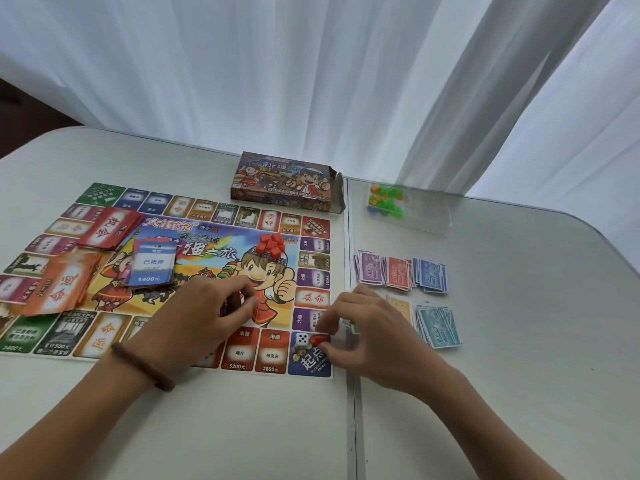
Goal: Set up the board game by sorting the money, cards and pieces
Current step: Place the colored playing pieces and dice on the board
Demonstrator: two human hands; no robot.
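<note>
Right hand (367, 327) pinching a red piece (319, 339) beside the die (302, 338) on the board (242, 355); left hand (204, 317) curling, grasp unclear. Money (398, 271), card stacks (107, 228) lying sorted; green pieces (388, 199) seemingly waiting bagged.

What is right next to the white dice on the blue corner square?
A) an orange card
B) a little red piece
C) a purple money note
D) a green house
B: the right hand pinches a small red piece that sits right beside the white die on the blue corner square.
</note>
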